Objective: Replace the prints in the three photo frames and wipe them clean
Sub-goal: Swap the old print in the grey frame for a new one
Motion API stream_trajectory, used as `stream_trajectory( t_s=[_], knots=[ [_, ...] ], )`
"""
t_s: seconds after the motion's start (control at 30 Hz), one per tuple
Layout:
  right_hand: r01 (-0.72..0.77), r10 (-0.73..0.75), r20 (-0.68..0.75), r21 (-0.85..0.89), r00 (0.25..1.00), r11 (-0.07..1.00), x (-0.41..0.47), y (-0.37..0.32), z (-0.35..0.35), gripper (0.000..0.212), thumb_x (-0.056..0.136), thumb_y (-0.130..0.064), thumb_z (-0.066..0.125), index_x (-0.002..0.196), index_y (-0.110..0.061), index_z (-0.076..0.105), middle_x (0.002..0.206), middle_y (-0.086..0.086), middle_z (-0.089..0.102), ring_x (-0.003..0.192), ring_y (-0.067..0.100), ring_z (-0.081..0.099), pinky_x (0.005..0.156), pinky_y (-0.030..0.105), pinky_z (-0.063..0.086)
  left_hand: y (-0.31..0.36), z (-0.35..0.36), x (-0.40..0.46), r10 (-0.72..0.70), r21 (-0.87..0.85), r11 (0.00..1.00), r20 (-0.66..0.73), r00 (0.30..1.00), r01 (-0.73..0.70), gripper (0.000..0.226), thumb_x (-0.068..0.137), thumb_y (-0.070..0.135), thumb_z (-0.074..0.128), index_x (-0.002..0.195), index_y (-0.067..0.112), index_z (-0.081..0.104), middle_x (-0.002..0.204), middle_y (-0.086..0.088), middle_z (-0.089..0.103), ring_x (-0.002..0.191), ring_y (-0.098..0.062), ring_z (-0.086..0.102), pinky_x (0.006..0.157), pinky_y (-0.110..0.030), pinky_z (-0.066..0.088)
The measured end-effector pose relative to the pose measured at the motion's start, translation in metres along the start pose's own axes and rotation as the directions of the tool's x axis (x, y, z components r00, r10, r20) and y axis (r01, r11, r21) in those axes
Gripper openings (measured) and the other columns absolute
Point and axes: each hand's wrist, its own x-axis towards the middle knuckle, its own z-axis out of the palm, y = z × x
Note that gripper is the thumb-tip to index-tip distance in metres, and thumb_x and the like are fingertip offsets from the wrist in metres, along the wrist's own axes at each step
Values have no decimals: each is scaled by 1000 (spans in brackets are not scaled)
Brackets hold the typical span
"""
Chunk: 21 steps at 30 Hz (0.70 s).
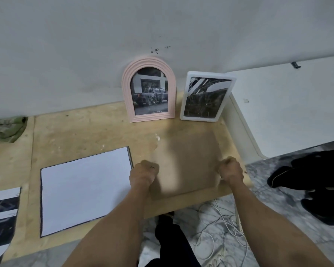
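A pink arched frame (pixel 127 89) with a truck print and a white rectangular frame (pixel 183 97) with a dark print lean upright against the wall at the back of the wooden table (pixel 85 132). In front of them a flat brown panel (pixel 187 162), blurred, lies on the table; it looks like the back of a frame lying face down. My left hand (pixel 144 174) grips its left edge with curled fingers. My right hand (pixel 230 170) grips its right edge the same way. A green cloth (pixel 6 130) lies at the far left.
A stack of sheets (pixel 85 189), white side up, lies left of my hands. A printed sheet (pixel 2 214) hangs over the table's left front edge. A white table (pixel 287 105) stands to the right. White cables (pixel 220 228) and dark shoes (pixel 316 180) lie on the floor.
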Motion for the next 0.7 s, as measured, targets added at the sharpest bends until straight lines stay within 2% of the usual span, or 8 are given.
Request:
stream_trajectory(
  t_s=[0.1,0.2,0.3,0.37,0.43,0.5,0.57,0.7],
  knots=[
    [-66,59,45,179,997,982,3,6,-10,25,78,-32,55,93,-15,68,102,11,69,97,33,61,91,42,48,1,-2,2,-30,-131,991,16,999,32,40,100,27,46,121,-3,59,128,-20,60,118,-40,55,101,-40,46],
    [-67,64,21,329,998,942,-7,12,-22,16,82,-16,55,79,-8,68,96,18,68,88,32,61,79,38,49,0,-15,1,-14,-265,964,46,999,26,35,94,22,51,110,-6,65,118,-22,64,112,-42,60,100,-46,50],
    [-44,69,-36,470,997,881,-30,13,-23,23,82,-4,53,68,-17,66,96,12,69,81,28,61,65,34,46,-15,-35,7,63,-396,918,93,994,-21,25,57,13,53,72,1,70,78,-20,68,77,-38,66,78,-44,57],
    [-30,54,-31,525,998,850,-45,6,-17,27,81,1,54,72,-20,68,101,6,69,82,28,62,64,34,47,-37,-50,18,94,-477,879,108,990,-32,21,53,10,52,62,4,70,64,-15,66,61,-29,59,67,-40,57],
    [-1,-9,17,532,1000,846,-70,-9,-1,28,83,3,55,75,-19,69,97,10,69,78,27,62,68,34,50,-72,-77,21,81,-549,836,74,994,-27,16,66,2,60,65,6,75,69,-14,71,60,-27,61,68,-37,57],
    [51,-105,72,533,992,844,-100,-33,24,15,86,0,60,81,-11,69,93,16,67,68,24,60,59,30,50,-117,-108,27,47,-595,803,13,999,-30,21,76,-6,61,71,7,77,79,-16,75,65,-28,65,72,-39,62],
    [111,-196,114,515,974,850,-129,-58,57,7,88,-6,62,89,-6,69,92,16,66,68,22,60,55,31,49,-164,-137,31,5,-635,772,-33,999,-25,19,83,-8,62,79,5,75,82,-18,73,65,-28,65,60,-33,60],
    [177,-284,180,454,942,874,-178,-98,122,16,88,-11,60,100,-11,70,100,10,68,87,25,64,71,37,53,-249,-179,37,-98,-733,680,-98,990,-5,15,89,-11,60,86,1,69,75,-13,65,59,-25,56,41,-21,49]
  ],
)
